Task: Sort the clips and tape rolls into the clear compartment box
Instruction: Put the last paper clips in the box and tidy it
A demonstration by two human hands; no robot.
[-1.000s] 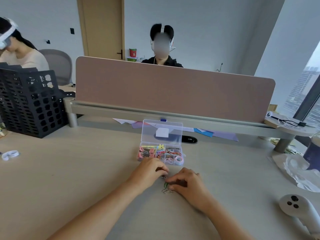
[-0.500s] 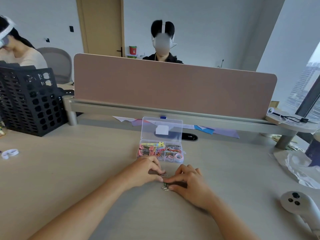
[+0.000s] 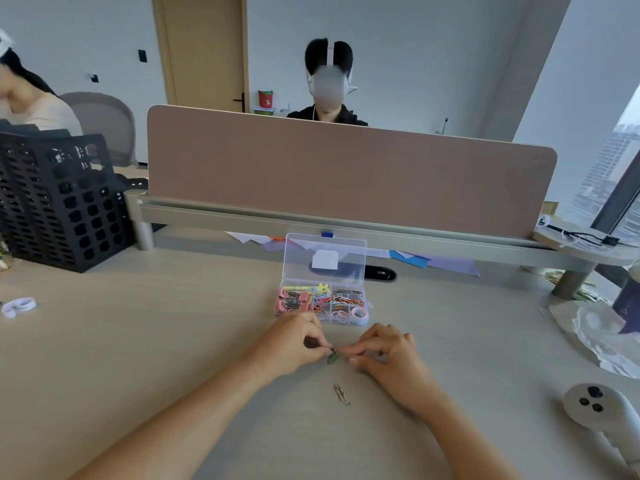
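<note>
Two hands work at the centre of the desk (image 3: 138, 358), just in front of 1 clear compartment box (image 3: 364, 308). L hand (image 3: 298, 344): fingers curled, thumb & forefinger pinching 1 small green clip (image 3: 331, 357). R hand (image 3: 391, 358): fingers curled, tips right at the same clip; cannot tell whether it grips. Silver paper clips (image 3: 342, 394) lie on the desk nearer the person, between the 2 forearms, apart from both hands; 1 or poss. 2 overlapped, count uncertain. The box lid (image 3: 325, 258) stands upright at the rear. Contents: pink binder clips (image 3: 294, 301) in L compartments, several, exact no. not readable; mixed-colour paper clips (image 3: 334, 301) in centre, too tangled to count; tape rolls (image 3: 360, 312) in front-R compartments, at least 2 seen. 1 loose tape roll (image 3: 19, 306), pale, lies on the desk far L, well apart from the box. Other items: 1 black mesh basket (image 3: 62, 209) rear L; 1 divider panel (image 3: 346, 174) across the rear; 1 white controller (image 3: 595, 410) near R edge; 1 crumpled white bag (image 3: 606, 337) beyond it. 2 other persons sit past the divider.
</note>
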